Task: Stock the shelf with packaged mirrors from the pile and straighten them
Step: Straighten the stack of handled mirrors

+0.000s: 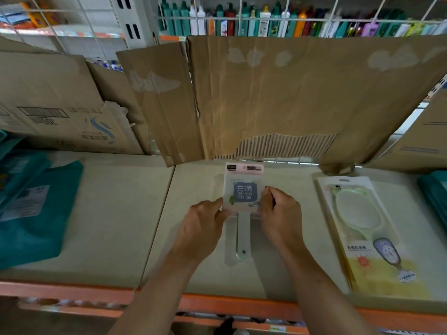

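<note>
A packaged hand mirror (pixel 243 189) with a pink header, a blue square label and a pale green handle lies flat on the beige shelf (pixel 116 213), in the middle. My left hand (pixel 202 228) pinches its left edge with thumb and fingers. My right hand (pixel 280 213) grips its right edge with curled fingers. Another packaged mirror (pixel 362 228), oval and pale green on a yellow-white card, lies flat on the shelf to the right, apart from both hands.
Torn brown cardboard (pixel 278 97) stands as a back wall behind the shelf. A printed carton (pixel 55 112) sits at back left. Teal packages (pixel 31 209) lie at left, more teal items (pixel 435 194) at far right. An orange shelf edge (pixel 217 303) runs along the front.
</note>
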